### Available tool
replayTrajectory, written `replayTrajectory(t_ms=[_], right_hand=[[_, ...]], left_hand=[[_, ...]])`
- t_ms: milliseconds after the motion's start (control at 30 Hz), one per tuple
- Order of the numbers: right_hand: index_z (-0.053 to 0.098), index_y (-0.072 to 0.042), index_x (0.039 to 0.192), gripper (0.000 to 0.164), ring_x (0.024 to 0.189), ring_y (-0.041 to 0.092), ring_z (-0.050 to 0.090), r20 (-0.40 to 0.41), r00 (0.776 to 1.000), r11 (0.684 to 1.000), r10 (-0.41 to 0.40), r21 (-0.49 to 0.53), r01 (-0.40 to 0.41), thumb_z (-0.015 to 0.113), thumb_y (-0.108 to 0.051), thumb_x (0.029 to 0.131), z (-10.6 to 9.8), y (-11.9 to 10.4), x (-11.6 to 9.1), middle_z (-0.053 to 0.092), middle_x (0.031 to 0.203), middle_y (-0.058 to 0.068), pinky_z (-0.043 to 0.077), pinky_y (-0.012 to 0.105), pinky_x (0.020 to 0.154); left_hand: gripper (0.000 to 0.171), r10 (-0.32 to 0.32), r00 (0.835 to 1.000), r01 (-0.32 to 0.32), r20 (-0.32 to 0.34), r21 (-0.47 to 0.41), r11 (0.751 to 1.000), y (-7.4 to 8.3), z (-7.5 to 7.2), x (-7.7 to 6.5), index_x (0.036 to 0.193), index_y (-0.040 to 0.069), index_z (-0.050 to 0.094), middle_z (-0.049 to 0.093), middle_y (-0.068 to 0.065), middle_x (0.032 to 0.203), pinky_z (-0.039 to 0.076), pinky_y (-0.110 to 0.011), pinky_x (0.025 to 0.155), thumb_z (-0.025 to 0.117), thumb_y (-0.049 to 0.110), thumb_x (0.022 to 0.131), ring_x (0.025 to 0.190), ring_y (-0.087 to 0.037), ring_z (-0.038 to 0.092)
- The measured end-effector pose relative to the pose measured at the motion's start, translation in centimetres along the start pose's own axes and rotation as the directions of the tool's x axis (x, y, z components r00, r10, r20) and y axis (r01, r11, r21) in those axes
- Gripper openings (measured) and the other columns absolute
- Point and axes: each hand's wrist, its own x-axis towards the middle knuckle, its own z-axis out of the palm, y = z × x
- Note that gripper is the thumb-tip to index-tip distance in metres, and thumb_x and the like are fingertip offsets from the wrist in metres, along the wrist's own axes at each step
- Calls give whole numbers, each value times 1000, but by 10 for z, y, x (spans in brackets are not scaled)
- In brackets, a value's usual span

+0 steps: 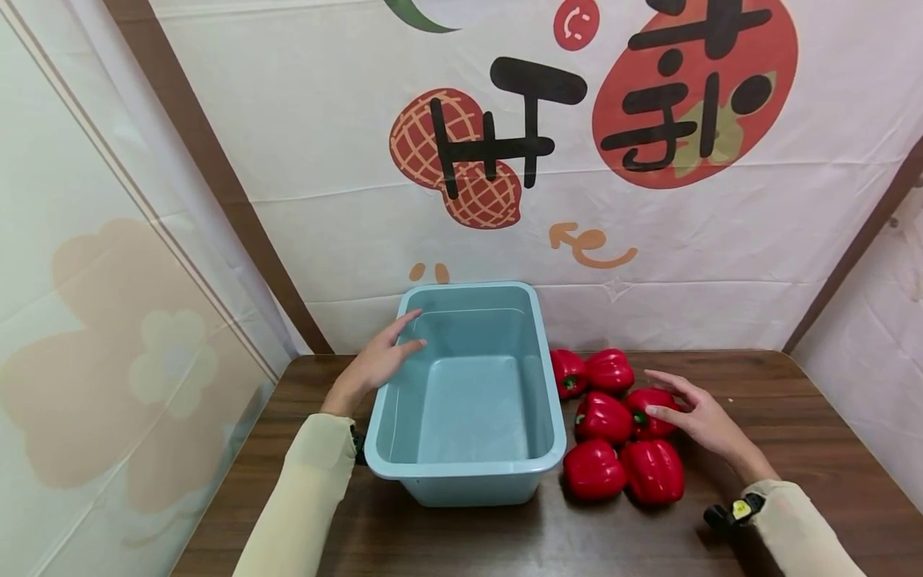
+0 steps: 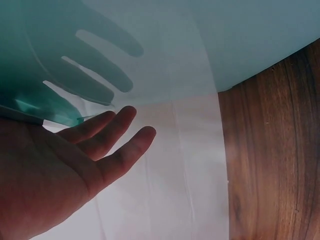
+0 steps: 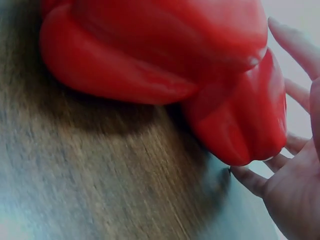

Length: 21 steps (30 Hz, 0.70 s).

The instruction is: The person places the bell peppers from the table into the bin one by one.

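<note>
Printed wht cloth wall [image 1: 548, 208] behind dk brn wood tbl [image 1: 505, 545].

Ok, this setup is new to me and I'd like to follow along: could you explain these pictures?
There's no machine here, just a person's bare left hand and right hand. The wide picture is taken from the person's head, looking down; the two close ones come from each wrist. On the dark wooden table stands a light blue plastic bin, with six red bell peppers beside it. The left hand is at the bin's left side. The right hand spreads around one pepper; nothing looks lifted.
</note>
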Motion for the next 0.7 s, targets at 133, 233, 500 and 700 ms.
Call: replayTrajectory(t_ms=[133,233,500,700], right_hand=[[47,3,142,56,111,-3,57,-1,1000,996,-25,81,26,68,-9,92,1,7,2,57,137,7,45,13,88],[47,5,142,56,110,-2,58,6,999,991,-43,129,42,68,-5,91,2,11,3,59,136,8,46,13,87],[45,-2,146,64,103,-2,62,10,999,992,-34,118,33,72,-6,88,10,13,7,63,127,15,49,16,85],[41,-17,152,71,109,-10,52,18,1000,999,18,-30,-18,74,-19,89,12,10,7,51,142,19,47,17,87]], left_hand=[[62,2,1000,-2,-2,-2,1000,0,0,0,158,29,22,19,-15,163,45,-65,96,48,36,102,129,-46,47],[61,10,1000,-10,-3,-9,1000,0,1,1,158,28,23,19,-15,163,44,-66,96,47,34,102,129,-46,47],[59,12,1000,-12,-7,-6,1000,0,1,3,157,26,26,21,-15,163,44,-66,96,47,34,102,129,-46,48],[58,-4,1000,4,-8,-7,1000,-1,1,4,156,27,28,21,-15,162,46,-63,96,48,36,102,126,-44,50]])
